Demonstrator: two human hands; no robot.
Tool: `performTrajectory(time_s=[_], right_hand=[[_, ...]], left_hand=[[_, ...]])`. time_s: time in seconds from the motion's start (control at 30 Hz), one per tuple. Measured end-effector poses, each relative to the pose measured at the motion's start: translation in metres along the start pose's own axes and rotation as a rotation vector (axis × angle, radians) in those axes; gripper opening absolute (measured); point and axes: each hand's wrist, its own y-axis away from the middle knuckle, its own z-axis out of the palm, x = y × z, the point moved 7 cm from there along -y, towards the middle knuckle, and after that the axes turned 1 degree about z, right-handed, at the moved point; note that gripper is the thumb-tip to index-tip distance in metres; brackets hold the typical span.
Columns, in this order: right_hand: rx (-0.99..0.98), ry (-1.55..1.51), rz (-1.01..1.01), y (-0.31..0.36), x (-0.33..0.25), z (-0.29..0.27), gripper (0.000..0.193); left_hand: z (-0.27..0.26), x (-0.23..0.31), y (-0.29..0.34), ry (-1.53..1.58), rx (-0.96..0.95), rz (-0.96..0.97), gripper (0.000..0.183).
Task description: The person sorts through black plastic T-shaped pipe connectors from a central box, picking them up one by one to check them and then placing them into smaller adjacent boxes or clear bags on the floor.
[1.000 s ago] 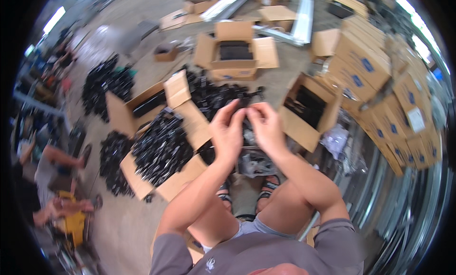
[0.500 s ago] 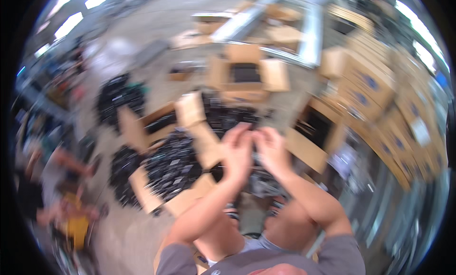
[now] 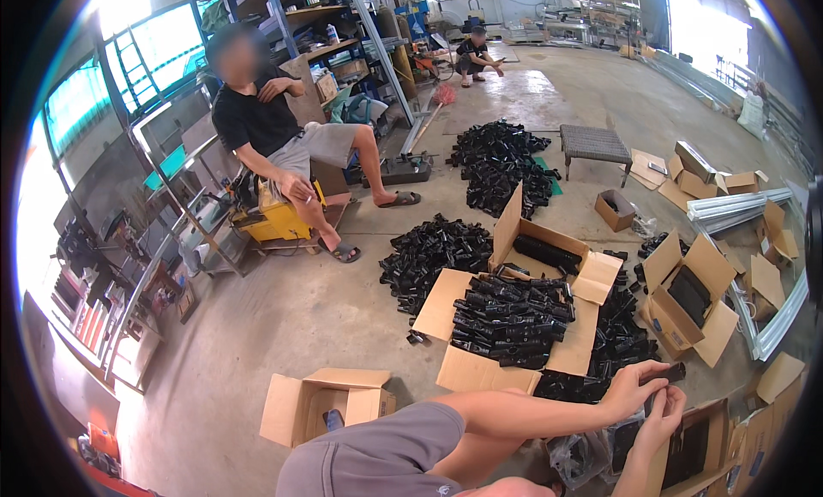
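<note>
My left hand (image 3: 633, 392) is closed at the lower right, pinching a short black tube-shaped piece (image 3: 675, 373) whose far end sticks out past the fingers. Just below it, my right hand (image 3: 662, 421) is closed too, its fingertips meeting the near end of the same piece. Under and beside the hands lie a heap of similar black pieces (image 3: 619, 343) and a clear plastic bag (image 3: 576, 458). To their left, an open carton (image 3: 437, 304) is piled with black pieces. Another open carton (image 3: 718, 428) with black contents stands by my right hand.
More black heaps (image 3: 437, 257) lie beyond the full carton. An open box (image 3: 287, 411) holds a phone-like item. One person (image 3: 266, 120) sits at the left, feet on the floor; another (image 3: 477, 55) squats far back. A woven stool (image 3: 596, 144) and metal profiles (image 3: 737, 207) stand right.
My view has swung left and up, so the hands now appear at the lower right instead of the centre. The hands remain close together; the seated person is now fully in view.
</note>
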Motion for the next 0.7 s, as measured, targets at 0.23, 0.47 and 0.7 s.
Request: performTrajectory(time_s=[0.23,0.47,0.7], right_hand=[[0.132,0.111,0.001,0.01,-0.022,0.003,0.023],[0.211,0.279,-0.048,0.002,-0.014,-0.014,0.028],[0.141,0.001,0.013,0.009,-0.028,0.006,0.021]], left_hand=[[-0.002,0.004,0.005,-0.009,-0.019,-0.029,0.035],[0.007,0.017,-0.003,-0.257,-0.001,0.248,0.031],[-0.001,-0.004,-0.007,0.085,0.033,-0.004,0.032]])
